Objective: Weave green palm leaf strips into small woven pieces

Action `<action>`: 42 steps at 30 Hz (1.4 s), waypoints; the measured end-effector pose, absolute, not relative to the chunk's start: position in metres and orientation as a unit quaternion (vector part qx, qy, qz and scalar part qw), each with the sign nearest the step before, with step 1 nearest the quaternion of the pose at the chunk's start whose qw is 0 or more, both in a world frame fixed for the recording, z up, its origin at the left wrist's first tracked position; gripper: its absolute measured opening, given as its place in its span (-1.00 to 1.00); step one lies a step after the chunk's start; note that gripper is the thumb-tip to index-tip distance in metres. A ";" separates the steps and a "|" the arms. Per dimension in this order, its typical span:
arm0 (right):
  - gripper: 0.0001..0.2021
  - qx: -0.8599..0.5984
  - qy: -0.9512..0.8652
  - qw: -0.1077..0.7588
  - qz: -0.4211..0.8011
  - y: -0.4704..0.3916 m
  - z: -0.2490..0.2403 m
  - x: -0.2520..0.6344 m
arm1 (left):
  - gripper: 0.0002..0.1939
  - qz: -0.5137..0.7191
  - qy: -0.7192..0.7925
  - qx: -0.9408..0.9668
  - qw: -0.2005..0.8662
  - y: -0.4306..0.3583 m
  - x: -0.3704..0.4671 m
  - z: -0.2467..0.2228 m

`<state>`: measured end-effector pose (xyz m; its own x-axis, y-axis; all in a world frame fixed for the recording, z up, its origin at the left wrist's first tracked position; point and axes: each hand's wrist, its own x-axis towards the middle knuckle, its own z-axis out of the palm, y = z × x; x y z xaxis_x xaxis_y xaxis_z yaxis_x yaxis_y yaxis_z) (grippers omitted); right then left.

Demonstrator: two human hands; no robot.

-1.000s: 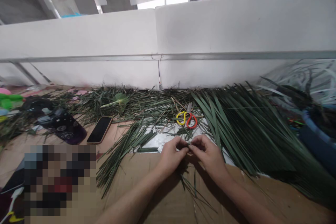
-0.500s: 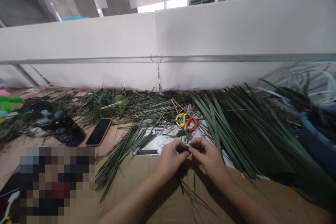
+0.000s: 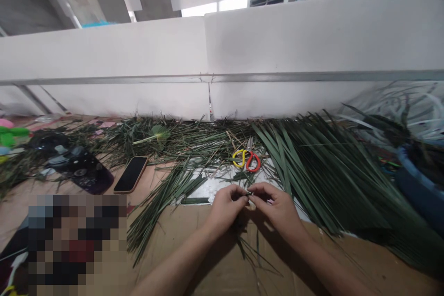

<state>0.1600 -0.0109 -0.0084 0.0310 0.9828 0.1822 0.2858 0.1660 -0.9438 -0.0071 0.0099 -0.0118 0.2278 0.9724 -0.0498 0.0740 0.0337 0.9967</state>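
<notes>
My left hand (image 3: 227, 203) and my right hand (image 3: 274, 203) meet fingertip to fingertip above a sheet of cardboard (image 3: 173, 249). Both are closed in a pinch on a small piece of green leaf strip (image 3: 249, 194), mostly hidden by the fingers. Thin green strips (image 3: 255, 254) show below the hands; whether they join the pinched piece I cannot tell. Just beyond the fingers lie scissors (image 3: 247, 159) with one yellow and one red handle. A sheaf of long green leaf strips (image 3: 322, 175) spreads to the right, and a smaller bundle (image 3: 156, 212) is at the left.
A phone (image 3: 131, 175) and a dark bottle (image 3: 81, 169) lie at the left. Loose leaf scraps (image 3: 194, 136) cover the back, along a white partition (image 3: 138, 51). At the far right stands a blue container (image 3: 416, 189), with clear plastic strips (image 3: 423, 106) behind it.
Both hands stay in almost the same place, with slight shifts of the pinching fingers. The thin strips beneath them have moved a little.
</notes>
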 end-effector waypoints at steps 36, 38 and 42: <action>-0.69 -0.507 -0.470 0.502 0.519 -0.010 -0.006 0.158 | -0.68 0.429 0.400 0.383 0.714 0.009 -0.007 -0.007; -0.71 -0.494 -0.485 0.495 0.525 -0.012 -0.005 0.158 | -0.71 0.437 0.412 0.402 0.691 0.008 -0.006 -0.006; -0.77 -0.489 -0.526 0.488 0.496 -0.014 -0.003 0.156 | -0.82 0.441 0.449 0.468 0.620 0.008 -0.006 -0.005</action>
<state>0.1561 -0.0138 -0.0027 -0.0446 0.9986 0.0276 0.0304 0.0290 -0.9991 -0.0060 0.0078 -0.0052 0.2082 0.9675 -0.1434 -0.1266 0.1720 0.9769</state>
